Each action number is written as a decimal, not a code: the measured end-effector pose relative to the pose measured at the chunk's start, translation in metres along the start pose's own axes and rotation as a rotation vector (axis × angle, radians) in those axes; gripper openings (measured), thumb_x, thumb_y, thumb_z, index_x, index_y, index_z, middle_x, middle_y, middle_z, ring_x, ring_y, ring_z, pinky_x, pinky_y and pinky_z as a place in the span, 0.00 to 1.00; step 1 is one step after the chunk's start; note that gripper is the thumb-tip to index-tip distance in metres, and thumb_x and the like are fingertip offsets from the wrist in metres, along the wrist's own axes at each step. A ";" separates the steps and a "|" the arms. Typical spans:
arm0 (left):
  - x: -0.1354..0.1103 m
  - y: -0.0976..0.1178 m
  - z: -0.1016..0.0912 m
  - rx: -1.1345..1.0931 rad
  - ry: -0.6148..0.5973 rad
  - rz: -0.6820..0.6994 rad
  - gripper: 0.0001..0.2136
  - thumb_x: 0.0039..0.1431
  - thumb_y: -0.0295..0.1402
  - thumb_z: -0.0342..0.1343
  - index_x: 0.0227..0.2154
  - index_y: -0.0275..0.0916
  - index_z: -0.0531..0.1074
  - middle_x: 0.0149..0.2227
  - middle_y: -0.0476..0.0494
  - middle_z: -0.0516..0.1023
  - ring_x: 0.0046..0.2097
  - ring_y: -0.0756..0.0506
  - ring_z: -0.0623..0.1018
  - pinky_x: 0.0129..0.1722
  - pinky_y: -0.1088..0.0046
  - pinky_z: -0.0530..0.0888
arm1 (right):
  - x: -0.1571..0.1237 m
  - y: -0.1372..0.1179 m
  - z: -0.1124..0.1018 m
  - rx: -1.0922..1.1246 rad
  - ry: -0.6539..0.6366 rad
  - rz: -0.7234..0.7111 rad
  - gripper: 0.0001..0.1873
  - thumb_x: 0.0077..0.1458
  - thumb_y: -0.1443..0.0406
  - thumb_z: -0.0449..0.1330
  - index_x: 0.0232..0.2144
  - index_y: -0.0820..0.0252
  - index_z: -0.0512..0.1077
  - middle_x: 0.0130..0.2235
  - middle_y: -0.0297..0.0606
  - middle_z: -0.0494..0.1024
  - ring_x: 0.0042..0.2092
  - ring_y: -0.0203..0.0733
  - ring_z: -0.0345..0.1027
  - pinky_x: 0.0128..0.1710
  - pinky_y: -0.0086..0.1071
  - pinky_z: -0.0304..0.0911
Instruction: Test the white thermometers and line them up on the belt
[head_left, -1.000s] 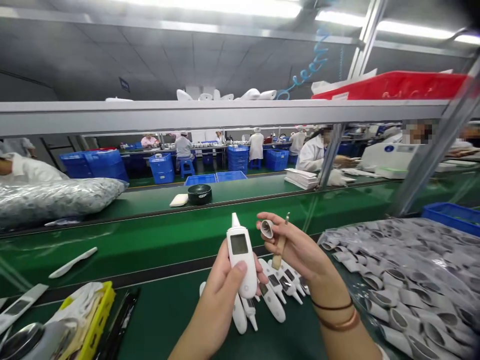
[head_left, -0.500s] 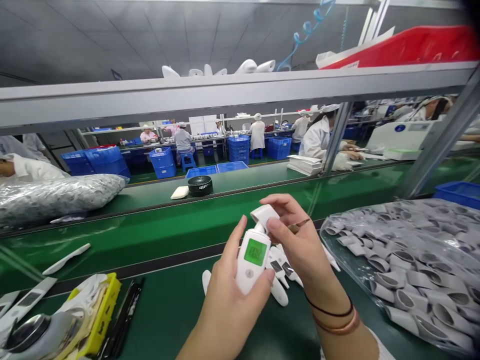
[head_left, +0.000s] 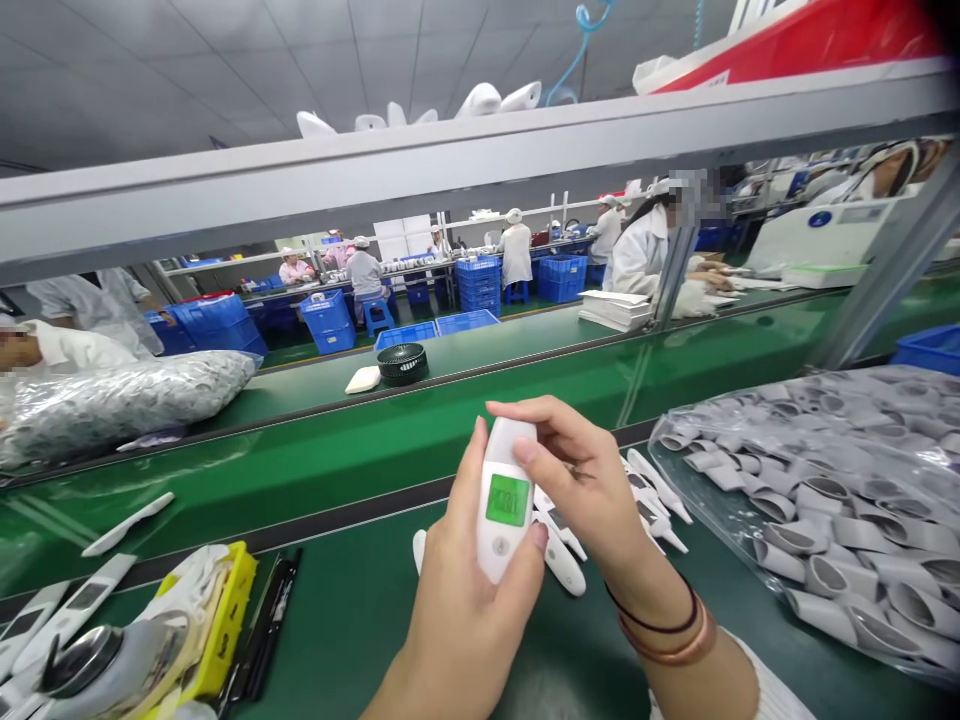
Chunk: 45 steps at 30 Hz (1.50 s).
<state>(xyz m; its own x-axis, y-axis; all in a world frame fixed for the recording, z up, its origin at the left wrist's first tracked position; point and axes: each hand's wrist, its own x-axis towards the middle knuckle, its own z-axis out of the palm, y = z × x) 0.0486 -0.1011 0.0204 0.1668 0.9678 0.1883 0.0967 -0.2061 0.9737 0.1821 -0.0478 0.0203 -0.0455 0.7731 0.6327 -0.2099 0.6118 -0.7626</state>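
One white thermometer (head_left: 498, 548), just below the frame's middle.
The left hand (head_left: 466, 610) curls its fingers around it; thumb and fingers of the right hand (head_left: 589, 490) pinch its cap (head_left: 508, 440). Askew pressure might jam the cap or make the thermometer slip.

Left hand (head_left: 461, 590) cupped, thumb (head_left: 527, 567) angled upward, right hand (head_left: 598, 490) just beside, fingers (head_left: 559, 415) bent

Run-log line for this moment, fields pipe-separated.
left hand: holds white plastic handheld device | right hand: grips white plastic cap at device's top | square screen: lit green | at right: pale-grey hollow plastic pieces
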 end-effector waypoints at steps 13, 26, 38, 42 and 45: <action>-0.007 0.006 -0.022 -0.197 -0.200 -0.150 0.34 0.68 0.44 0.56 0.72 0.58 0.48 0.43 0.49 0.79 0.35 0.50 0.74 0.36 0.78 0.72 | 0.004 -0.001 -0.008 0.088 -0.036 0.007 0.07 0.64 0.61 0.62 0.43 0.50 0.78 0.34 0.30 0.75 0.30 0.30 0.65 0.27 0.23 0.62; -0.001 0.003 -0.017 -0.277 -0.264 -0.164 0.34 0.68 0.44 0.56 0.72 0.57 0.48 0.29 0.52 0.73 0.26 0.52 0.68 0.31 0.77 0.72 | 0.010 -0.005 -0.019 0.090 -0.174 0.105 0.11 0.62 0.57 0.63 0.37 0.59 0.71 0.29 0.30 0.70 0.28 0.31 0.62 0.27 0.23 0.58; -0.001 0.013 -0.007 0.022 -0.068 -0.124 0.41 0.58 0.35 0.65 0.71 0.53 0.52 0.37 0.48 0.78 0.31 0.47 0.75 0.33 0.73 0.71 | 0.011 -0.008 -0.019 0.061 -0.154 0.102 0.11 0.60 0.57 0.63 0.36 0.59 0.71 0.30 0.31 0.70 0.27 0.31 0.61 0.25 0.24 0.58; -0.004 0.010 -0.007 0.077 -0.069 -0.152 0.41 0.58 0.34 0.65 0.71 0.54 0.51 0.41 0.48 0.80 0.32 0.47 0.75 0.34 0.72 0.71 | 0.013 -0.009 -0.019 0.073 -0.159 0.181 0.15 0.51 0.61 0.71 0.30 0.59 0.68 0.23 0.27 0.67 0.23 0.29 0.57 0.21 0.23 0.53; -0.004 0.009 -0.005 -0.012 -0.123 -0.199 0.39 0.62 0.36 0.62 0.71 0.55 0.49 0.44 0.47 0.81 0.36 0.45 0.77 0.37 0.72 0.72 | 0.010 -0.012 -0.013 0.052 -0.029 0.171 0.16 0.49 0.61 0.70 0.25 0.59 0.66 0.19 0.27 0.67 0.20 0.29 0.55 0.19 0.24 0.50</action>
<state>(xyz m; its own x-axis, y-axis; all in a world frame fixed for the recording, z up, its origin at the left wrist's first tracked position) 0.0435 -0.1056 0.0287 0.2645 0.9641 -0.0241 0.1278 -0.0103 0.9917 0.1968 -0.0454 0.0340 -0.1130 0.8593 0.4989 -0.2469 0.4620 -0.8518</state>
